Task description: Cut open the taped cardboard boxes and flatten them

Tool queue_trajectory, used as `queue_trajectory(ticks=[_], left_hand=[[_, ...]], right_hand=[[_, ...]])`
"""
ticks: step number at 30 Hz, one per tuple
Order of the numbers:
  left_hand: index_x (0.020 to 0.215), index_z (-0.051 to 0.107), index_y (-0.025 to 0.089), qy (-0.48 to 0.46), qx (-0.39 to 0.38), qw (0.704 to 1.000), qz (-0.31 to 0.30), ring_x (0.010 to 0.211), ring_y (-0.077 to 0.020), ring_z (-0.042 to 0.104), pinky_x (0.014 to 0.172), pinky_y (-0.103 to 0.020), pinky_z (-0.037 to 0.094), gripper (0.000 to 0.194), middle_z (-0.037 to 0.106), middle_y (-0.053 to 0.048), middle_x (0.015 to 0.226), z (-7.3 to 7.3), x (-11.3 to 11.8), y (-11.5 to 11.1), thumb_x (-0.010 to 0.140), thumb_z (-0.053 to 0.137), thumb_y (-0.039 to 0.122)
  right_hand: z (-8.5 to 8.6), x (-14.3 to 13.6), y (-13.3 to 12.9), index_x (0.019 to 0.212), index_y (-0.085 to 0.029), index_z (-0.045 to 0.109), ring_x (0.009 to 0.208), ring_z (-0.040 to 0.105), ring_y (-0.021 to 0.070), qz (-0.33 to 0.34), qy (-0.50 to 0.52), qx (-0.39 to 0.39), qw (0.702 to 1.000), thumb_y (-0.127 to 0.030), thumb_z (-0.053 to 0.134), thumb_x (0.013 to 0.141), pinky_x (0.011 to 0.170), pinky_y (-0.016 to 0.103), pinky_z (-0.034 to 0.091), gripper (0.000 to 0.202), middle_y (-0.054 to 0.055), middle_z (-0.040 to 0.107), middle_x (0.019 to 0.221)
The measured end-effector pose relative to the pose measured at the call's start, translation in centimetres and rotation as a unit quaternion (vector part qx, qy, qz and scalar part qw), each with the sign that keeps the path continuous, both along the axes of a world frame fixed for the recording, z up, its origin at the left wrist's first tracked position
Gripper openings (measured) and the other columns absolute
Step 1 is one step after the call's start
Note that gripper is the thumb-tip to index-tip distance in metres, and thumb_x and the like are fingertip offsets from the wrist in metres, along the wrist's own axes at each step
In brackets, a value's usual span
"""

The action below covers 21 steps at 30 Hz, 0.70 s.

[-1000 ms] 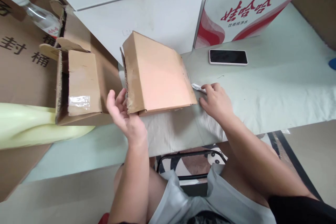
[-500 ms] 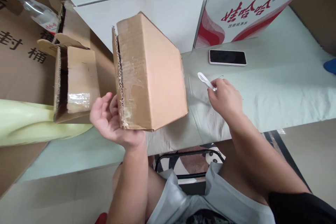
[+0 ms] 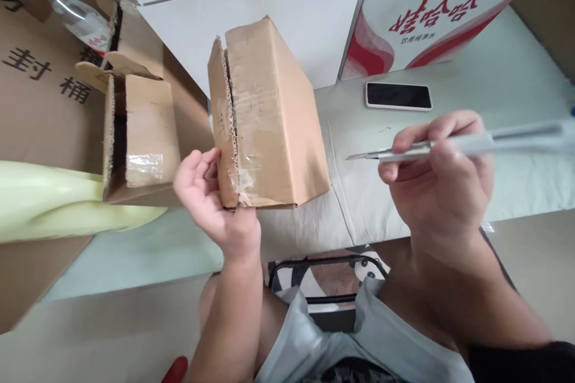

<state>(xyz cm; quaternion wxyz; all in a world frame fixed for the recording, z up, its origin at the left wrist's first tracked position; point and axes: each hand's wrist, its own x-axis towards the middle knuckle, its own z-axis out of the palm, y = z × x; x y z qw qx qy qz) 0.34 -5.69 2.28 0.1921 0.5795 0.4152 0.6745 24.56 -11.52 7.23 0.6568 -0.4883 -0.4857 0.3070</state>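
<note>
A brown cardboard box [image 3: 263,114] with a seam along its left edge stands tilted on the pale green cloth. My left hand [image 3: 204,194] supports it at the lower left corner, with curled fingers against the left side and the thumb side under the bottom edge. To the right of the box, my right hand [image 3: 444,173] grips a pale grey utility knife [image 3: 471,143]. Its thin blade points left toward the box, apart from it. The knife's rear end is blurred. Old clear tape shows on the box near the seam.
An open cardboard box [image 3: 150,131] stands at left beside a yellow-green inflated-looking thing [image 3: 49,200]. A clear bottle [image 3: 74,15] lies behind it. A phone [image 3: 398,96] rests on the cloth before a white-and-red carton [image 3: 413,30]. White boxes [image 3: 251,24] line the back.
My right hand has lifted from the cloth and come closer, turning the knife so its blade points left. The box has turned and tipped slightly in my left hand.
</note>
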Motion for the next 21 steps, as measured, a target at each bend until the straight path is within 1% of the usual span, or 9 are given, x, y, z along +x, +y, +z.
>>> queue_trajectory(ticks=[3, 5, 7, 9, 11, 14, 16, 19, 21], left_hand=[[0.136, 0.056, 0.028, 0.020, 0.005, 1.000, 0.003, 0.128, -0.0300, 0.066, 0.116, -0.052, 0.052, 0.058, 0.065, -0.010, 0.131, 0.4, 0.4, -0.3, 0.085, 0.074, 0.050], [0.133, 0.057, 0.026, 0.041, 0.008, 0.999, 0.009, 0.126, -0.0303, 0.067, 0.113, -0.052, 0.054, 0.058, 0.066, -0.011, 0.130, 0.5, 0.6, -0.5, 0.086, 0.072, 0.056], [0.128, 0.060, 0.025, 0.066, 0.016, 0.998, 0.016, 0.125, -0.0308, 0.068, 0.110, -0.051, 0.055, 0.055, 0.067, -0.011, 0.128, 0.7, 0.6, -0.6, 0.087, 0.070, 0.060], [0.120, 0.062, 0.024, 0.092, 0.019, 0.995, 0.024, 0.125, -0.0311, 0.067, 0.110, -0.050, 0.055, 0.050, 0.067, -0.011, 0.127, 0.9, 0.5, -0.8, 0.088, 0.069, 0.062], [0.115, 0.064, 0.023, 0.111, 0.010, 0.993, 0.033, 0.126, -0.0315, 0.066, 0.110, -0.051, 0.055, 0.048, 0.067, -0.011, 0.126, 1.1, 0.4, -1.0, 0.089, 0.067, 0.063], [0.114, 0.064, 0.023, 0.122, 0.001, 0.992, 0.039, 0.126, -0.0322, 0.066, 0.108, -0.051, 0.055, 0.049, 0.066, -0.012, 0.125, 1.2, 0.3, -1.0, 0.090, 0.066, 0.066], [0.114, 0.065, 0.023, 0.116, 0.012, 0.993, 0.034, 0.125, -0.0318, 0.066, 0.107, -0.050, 0.055, 0.049, 0.066, -0.012, 0.125, 1.1, 0.2, -0.9, 0.090, 0.067, 0.065], [0.114, 0.065, 0.024, 0.104, 0.032, 0.994, 0.027, 0.123, -0.0307, 0.066, 0.106, -0.049, 0.055, 0.048, 0.066, -0.012, 0.125, 0.9, 0.2, -0.8, 0.090, 0.067, 0.065], [0.114, 0.065, 0.024, 0.112, 0.026, 0.993, 0.029, 0.124, -0.0313, 0.066, 0.107, -0.049, 0.055, 0.050, 0.066, -0.012, 0.125, 0.8, 0.1, -0.8, 0.090, 0.066, 0.067]], right_hand=[[0.9, -1.1, -0.7, 0.078, -0.026, 0.046, 0.048, 0.051, 0.0108, 0.073, 0.001, 0.016, 0.997, -0.053, 0.068, 0.097, 0.042, 0.031, 0.047, 0.039, -0.002, 0.057, 0.081], [1.5, -2.1, -1.1, 0.078, -0.026, 0.050, 0.050, 0.055, 0.0114, 0.095, -0.002, 0.023, 0.995, -0.051, 0.066, 0.099, 0.045, 0.032, 0.048, 0.037, -0.002, 0.055, 0.083], [1.9, -3.1, -1.6, 0.082, -0.026, 0.054, 0.055, 0.059, 0.0140, 0.106, -0.019, 0.035, 0.994, -0.047, 0.063, 0.101, 0.051, 0.034, 0.051, 0.029, -0.002, 0.053, 0.080], [2.1, -3.8, -2.0, 0.084, -0.027, 0.057, 0.062, 0.062, 0.0169, 0.108, -0.049, 0.039, 0.992, -0.040, 0.062, 0.102, 0.057, 0.037, 0.053, 0.022, -0.002, 0.053, 0.076], [2.1, -4.3, -2.3, 0.084, -0.027, 0.057, 0.064, 0.062, 0.0186, 0.098, -0.065, 0.042, 0.992, -0.035, 0.062, 0.101, 0.060, 0.038, 0.052, 0.019, -0.001, 0.055, 0.074], [2.2, -4.6, -2.5, 0.086, -0.028, 0.059, 0.062, 0.058, 0.0190, 0.078, -0.057, 0.063, 0.993, -0.033, 0.063, 0.099, 0.055, 0.039, 0.050, 0.015, 0.000, 0.057, 0.075], [2.4, -4.7, -2.6, 0.086, -0.028, 0.059, 0.061, 0.056, 0.0188, 0.070, -0.063, 0.064, 0.994, -0.031, 0.062, 0.098, 0.054, 0.039, 0.048, 0.013, 0.000, 0.057, 0.074], [2.6, -4.9, -2.7, 0.086, -0.027, 0.058, 0.062, 0.058, 0.0186, 0.073, -0.070, 0.064, 0.993, -0.023, 0.062, 0.094, 0.054, 0.039, 0.048, 0.010, 0.000, 0.059, 0.075], [2.9, -4.9, -2.9, 0.086, -0.027, 0.058, 0.063, 0.058, 0.0184, 0.071, -0.074, 0.071, 0.992, -0.018, 0.062, 0.091, 0.054, 0.039, 0.048, 0.011, 0.000, 0.059, 0.075]])
